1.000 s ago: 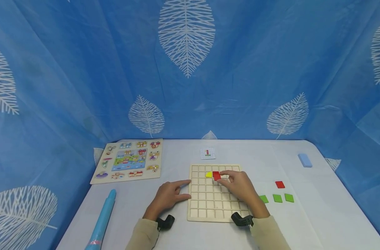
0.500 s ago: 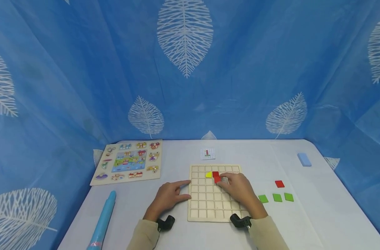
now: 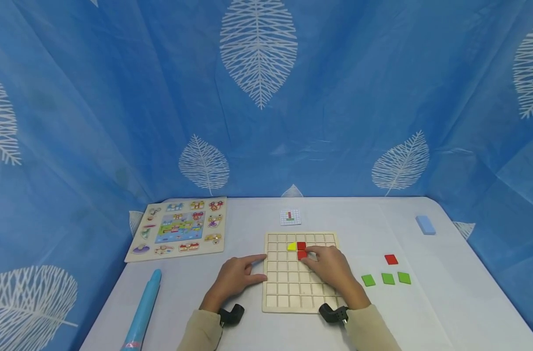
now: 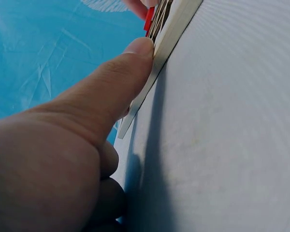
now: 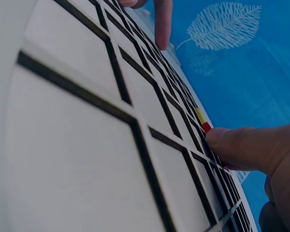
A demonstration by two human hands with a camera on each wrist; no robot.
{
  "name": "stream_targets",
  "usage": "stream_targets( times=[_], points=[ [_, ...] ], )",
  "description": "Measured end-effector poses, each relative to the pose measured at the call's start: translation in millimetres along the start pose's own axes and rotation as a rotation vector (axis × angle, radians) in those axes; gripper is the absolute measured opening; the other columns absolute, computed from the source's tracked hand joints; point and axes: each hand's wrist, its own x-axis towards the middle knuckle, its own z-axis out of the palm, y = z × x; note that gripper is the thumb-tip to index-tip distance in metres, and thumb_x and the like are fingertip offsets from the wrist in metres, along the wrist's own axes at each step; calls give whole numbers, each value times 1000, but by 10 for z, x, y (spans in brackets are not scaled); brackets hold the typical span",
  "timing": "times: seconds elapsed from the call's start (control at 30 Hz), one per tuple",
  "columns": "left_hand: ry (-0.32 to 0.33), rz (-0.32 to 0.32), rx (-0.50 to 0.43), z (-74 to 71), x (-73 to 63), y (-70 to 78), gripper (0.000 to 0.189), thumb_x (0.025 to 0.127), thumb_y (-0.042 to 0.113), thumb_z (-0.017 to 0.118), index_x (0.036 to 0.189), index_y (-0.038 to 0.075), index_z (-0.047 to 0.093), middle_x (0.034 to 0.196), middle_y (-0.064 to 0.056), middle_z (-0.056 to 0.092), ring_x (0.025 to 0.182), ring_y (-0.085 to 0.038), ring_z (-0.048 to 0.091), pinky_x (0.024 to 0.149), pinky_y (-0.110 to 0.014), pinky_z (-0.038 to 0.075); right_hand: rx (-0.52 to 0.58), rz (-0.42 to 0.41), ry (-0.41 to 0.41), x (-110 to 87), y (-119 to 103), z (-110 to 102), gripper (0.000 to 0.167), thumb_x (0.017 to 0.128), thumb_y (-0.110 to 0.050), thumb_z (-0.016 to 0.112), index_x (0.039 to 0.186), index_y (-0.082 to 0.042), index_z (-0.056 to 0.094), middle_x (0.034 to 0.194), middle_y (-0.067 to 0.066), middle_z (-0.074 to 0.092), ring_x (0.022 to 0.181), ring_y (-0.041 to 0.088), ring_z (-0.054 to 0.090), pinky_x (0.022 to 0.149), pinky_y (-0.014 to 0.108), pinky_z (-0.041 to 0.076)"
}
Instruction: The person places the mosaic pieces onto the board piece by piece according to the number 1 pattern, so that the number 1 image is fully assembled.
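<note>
A wooden grid board (image 3: 283, 288) lies on the white table. My right hand (image 3: 333, 269) is over its right half, thumb and forefinger pinching a red square tile (image 3: 302, 255) at a cell in the second column of tiles. Directly above that tile sits another red tile (image 3: 301, 246), with a yellow tile with one rounded corner (image 3: 292, 246) to its left. My left hand (image 3: 235, 277) steadies the board's left edge, its thumb and straight forefinger touching the rim. In the left wrist view, the thumb (image 4: 111, 79) presses against the board's side.
Right of the board lie a loose red tile (image 3: 391, 259) and three green tiles, one of them a green tile (image 3: 388, 279). A small pattern card (image 3: 290, 217) is behind the board. A picture puzzle (image 3: 179, 229), a blue tube (image 3: 143, 310) and a blue block (image 3: 426, 225) lie farther out.
My right hand has lowered the red tile from a tilted position overlapping the upper red tile to a flatter one just below it. The left hand has stayed at the board's edge.
</note>
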Motion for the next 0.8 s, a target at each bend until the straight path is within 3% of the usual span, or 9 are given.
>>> stream_targets(
  times=[0.33, 0.5, 0.7, 0.8],
  points=[
    [-7, -19, 4, 17, 8, -9, 61, 83, 55, 80, 136, 27, 68, 56, 12, 37, 51, -4, 30, 51, -24, 27, -52, -6, 25, 6, 12, 46, 32, 87, -33, 82, 111, -12, 80, 92, 0, 77, 75, 11, 60, 73, 39, 51],
    [-12, -30, 14, 17, 14, -3, 62, 82, 55, 80, 136, 28, 68, 56, 13, 37, 51, -4, 30, 52, -24, 27, -36, 5, 21, 1, 22, 49, 34, 86, -32, 83, 113, -11, 79, 81, -2, 73, 65, 11, 51, 66, 35, 46],
    [-5, -28, 4, 18, 13, 2, 61, 82, 54, 81, 136, 28, 68, 55, 12, 37, 51, -4, 30, 52, -25, 27, -24, 18, 14, -1, 37, 44, 36, 86, -33, 83, 114, -10, 79, 62, -9, 58, 58, 10, 43, 58, 30, 37],
    [-3, -22, 8, 21, 8, 1, 61, 82, 54, 81, 136, 27, 68, 56, 13, 37, 51, -4, 30, 51, -25, 27, -16, 32, 3, -6, 43, 36, 37, 87, -35, 82, 115, -11, 79, 62, -8, 57, 59, 11, 42, 58, 30, 36]
  ],
)
